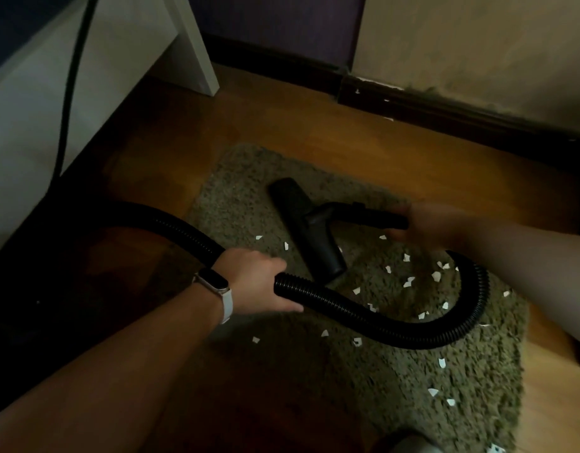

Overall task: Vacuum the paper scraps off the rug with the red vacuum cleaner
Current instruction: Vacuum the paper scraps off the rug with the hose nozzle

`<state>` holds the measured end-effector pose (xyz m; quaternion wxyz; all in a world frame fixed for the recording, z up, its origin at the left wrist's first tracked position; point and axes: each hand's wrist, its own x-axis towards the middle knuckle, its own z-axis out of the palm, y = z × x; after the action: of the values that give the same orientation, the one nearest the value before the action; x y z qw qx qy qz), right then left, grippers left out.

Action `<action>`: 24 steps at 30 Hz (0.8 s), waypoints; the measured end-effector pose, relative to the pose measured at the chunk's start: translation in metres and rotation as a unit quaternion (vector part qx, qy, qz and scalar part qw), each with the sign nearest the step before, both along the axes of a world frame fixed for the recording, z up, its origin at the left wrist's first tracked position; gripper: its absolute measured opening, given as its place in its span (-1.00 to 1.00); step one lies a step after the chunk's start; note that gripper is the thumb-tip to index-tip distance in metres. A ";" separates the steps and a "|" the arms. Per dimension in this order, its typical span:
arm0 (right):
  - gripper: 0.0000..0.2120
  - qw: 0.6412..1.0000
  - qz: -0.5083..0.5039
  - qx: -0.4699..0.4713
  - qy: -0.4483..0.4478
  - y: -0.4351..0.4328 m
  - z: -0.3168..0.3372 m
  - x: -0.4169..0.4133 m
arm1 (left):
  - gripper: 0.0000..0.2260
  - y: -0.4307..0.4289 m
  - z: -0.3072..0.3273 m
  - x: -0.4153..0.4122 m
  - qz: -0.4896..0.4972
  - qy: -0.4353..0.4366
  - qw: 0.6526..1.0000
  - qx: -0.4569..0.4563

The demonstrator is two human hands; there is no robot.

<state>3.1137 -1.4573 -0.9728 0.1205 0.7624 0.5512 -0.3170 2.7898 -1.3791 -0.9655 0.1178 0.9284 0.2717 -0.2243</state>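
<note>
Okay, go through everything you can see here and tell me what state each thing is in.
left hand, gripping the hose
right hand, gripping the wand
hose, looped over the rug between the hands
nozzle, down on the rug
paper scraps, scattered on the rug, not yet vacuumed
rug, flat on the wooden floor

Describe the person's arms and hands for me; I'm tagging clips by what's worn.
Left hand and right hand are ungloved, and no sleeves show on either forearm. The left wrist wears a smartwatch with a dark rectangular face and a pale band. Rings cannot be made out in the dim light.
</note>
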 end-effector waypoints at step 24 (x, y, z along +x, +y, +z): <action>-0.75 0.992 0.124 0.000 0.017 0.029 0.016 -0.094 | -0.53 0.000 0.009 -0.075 -0.065 -0.043 0.997 0.020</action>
<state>3.0193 -1.4285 -0.9573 0.1496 0.6828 0.6434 -0.3123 2.7147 -1.3788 -0.9565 0.0959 0.9549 0.2104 -0.1862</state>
